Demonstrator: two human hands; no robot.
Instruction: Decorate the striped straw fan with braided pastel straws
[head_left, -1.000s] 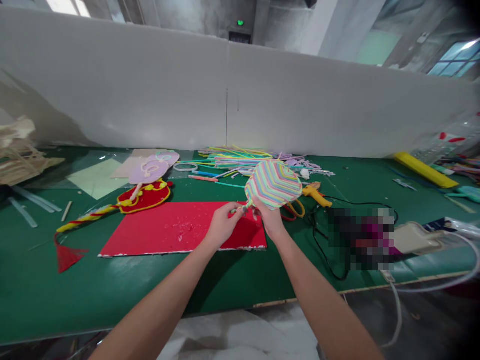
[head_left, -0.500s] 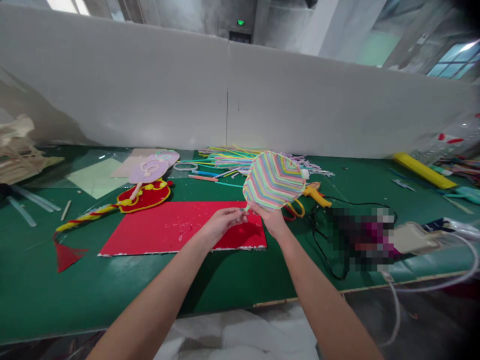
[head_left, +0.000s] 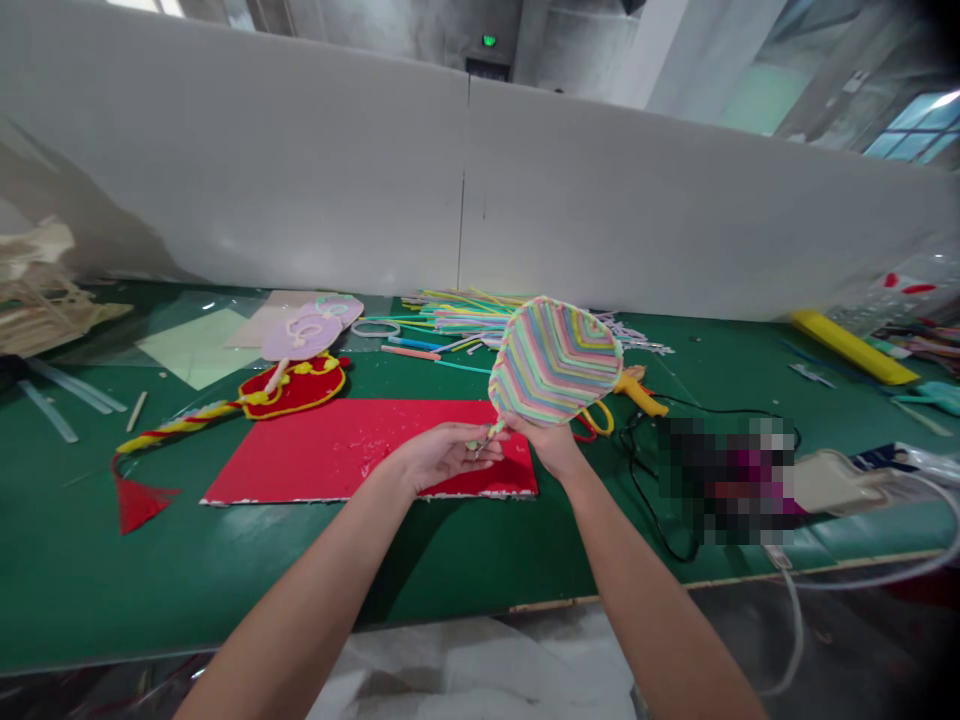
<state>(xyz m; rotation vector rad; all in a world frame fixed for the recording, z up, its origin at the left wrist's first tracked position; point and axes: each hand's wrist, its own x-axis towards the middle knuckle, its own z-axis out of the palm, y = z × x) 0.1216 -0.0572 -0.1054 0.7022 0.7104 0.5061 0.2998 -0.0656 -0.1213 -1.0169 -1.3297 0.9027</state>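
A pastel striped fan (head_left: 556, 360) is held up above the red board (head_left: 300, 450), its face toward me. My right hand (head_left: 546, 440) grips its lower edge, close to the short twisted stem. Beside it, my left hand (head_left: 450, 455) is palm up under the stem, fingers apart, with the stem's wire end over the fingers. Whether the left fingers press on the stem is hard to tell. A red and yellow fan (head_left: 292, 390) with a twisted handle and red tassel lies at the left, a lilac piece (head_left: 301, 335) partly over it.
Pastel pipe cleaners (head_left: 465, 315) are heaped behind the fan. Yellow-handled scissors (head_left: 602, 418), an orange glue gun (head_left: 641, 395) and black cable lie right of it. Farther right are a yellow bar (head_left: 855, 347) and a pale pouch (head_left: 832, 482). A white partition (head_left: 300, 170) stands behind.
My left hand has opened from a pinch at the stem into a flatter, palm-up pose. The striped fan has shifted slightly right and tilted. The camera view has moved a little.
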